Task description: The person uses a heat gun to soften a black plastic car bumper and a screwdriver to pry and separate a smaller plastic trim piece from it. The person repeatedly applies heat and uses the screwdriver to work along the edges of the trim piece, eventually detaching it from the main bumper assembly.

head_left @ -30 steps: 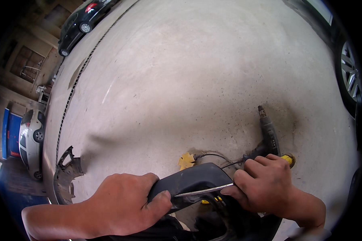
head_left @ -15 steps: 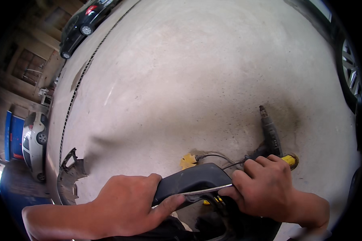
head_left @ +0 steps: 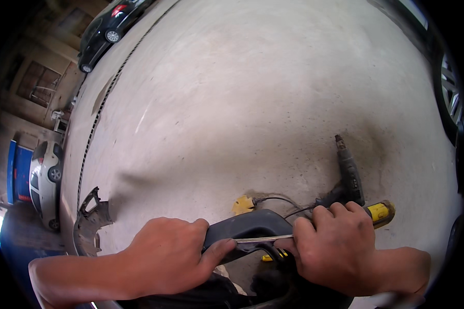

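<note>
A dark grey moulded plastic car part (head_left: 247, 225) spans the space between my hands at the bottom. My left hand (head_left: 172, 255) is wrapped over its left end, the thumb lying at the tip of a thin silver strip (head_left: 263, 239) along the part's near edge. Closed at the strip's other end is my right hand (head_left: 337, 247), its thumb beneath. From that fist sticks out a yellow-and-black tool handle (head_left: 381, 212). I cannot tell whether handle and strip are one tool; the fingers hide the join.
A black heat gun (head_left: 349, 172) lies beyond my right hand. Its cord passes near a yellow block (head_left: 243, 205). At left lies a broken dark trim piece (head_left: 90, 221). Another yellow item (head_left: 273, 256) shows below the part. A car wheel (head_left: 451, 92) stands at right, parked cars (head_left: 45, 177) at left.
My right hand has shifted slightly down, and more of the yellow handle shows past it. The silver strip lies more level. My left hand has hardly moved.
</note>
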`<state>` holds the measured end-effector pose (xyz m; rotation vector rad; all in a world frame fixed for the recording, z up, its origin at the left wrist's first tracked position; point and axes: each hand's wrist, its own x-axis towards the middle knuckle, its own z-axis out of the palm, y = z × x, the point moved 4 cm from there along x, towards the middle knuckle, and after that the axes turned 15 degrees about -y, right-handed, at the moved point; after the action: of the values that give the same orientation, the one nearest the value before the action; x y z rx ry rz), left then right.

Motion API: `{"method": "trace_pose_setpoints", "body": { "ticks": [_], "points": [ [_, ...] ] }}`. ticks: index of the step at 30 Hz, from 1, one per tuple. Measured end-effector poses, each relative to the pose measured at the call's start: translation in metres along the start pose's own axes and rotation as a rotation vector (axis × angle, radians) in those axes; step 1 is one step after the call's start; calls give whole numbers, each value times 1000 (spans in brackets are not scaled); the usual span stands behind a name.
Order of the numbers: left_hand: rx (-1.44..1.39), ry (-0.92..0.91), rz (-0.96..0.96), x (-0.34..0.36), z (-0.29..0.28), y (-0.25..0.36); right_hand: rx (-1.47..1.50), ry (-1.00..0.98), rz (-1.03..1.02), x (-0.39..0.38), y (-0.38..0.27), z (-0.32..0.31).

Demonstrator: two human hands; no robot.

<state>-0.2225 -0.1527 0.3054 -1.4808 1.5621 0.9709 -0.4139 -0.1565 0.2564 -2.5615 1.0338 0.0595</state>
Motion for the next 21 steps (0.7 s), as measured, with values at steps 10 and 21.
{"method": "trace_pose_setpoints", "body": {
  "ticks": [10, 21],
  "points": [
    [-276, 63, 155, -2, 4, -12, 73, 159, -80, -5, 17, 18],
    [-241, 56, 149, -6, 3, -9, 43, 142, -82, -11, 21, 15]
  ]
}}
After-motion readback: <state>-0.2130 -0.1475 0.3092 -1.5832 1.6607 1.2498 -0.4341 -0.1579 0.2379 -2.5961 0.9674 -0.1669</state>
